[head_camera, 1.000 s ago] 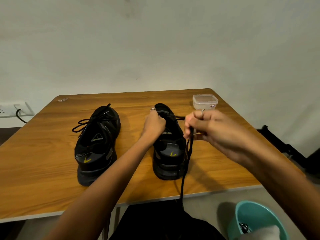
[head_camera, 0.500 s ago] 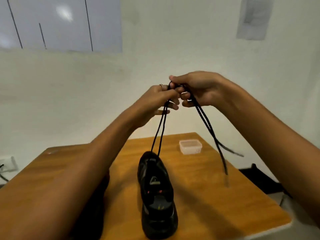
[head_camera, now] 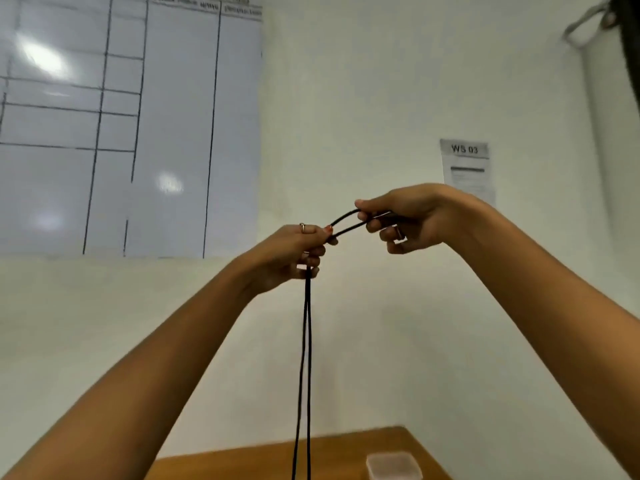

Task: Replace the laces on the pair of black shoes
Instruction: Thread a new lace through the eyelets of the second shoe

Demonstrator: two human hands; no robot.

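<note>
Both hands are raised high in front of the wall. My left hand (head_camera: 298, 249) grips two strands of a black lace (head_camera: 306, 358) that hang straight down from its fist and leave the frame at the bottom. My right hand (head_camera: 405, 218), a little higher and to the right, pinches the same two strands where they run across from the left fist. The short stretch of lace between the hands is taut. Neither black shoe is in view.
The far edge of a wooden table (head_camera: 332, 455) shows at the bottom, with a small clear plastic box (head_camera: 393, 465) on it. A whiteboard (head_camera: 138, 126) hangs on the wall at the left and a paper sheet marked WS 03 (head_camera: 465, 168) at the right.
The view has tilted far upward and both hands have risen with the lace. The shoes have dropped out of frame. The hands, together half a second ago, now hold the strands slightly apart.
</note>
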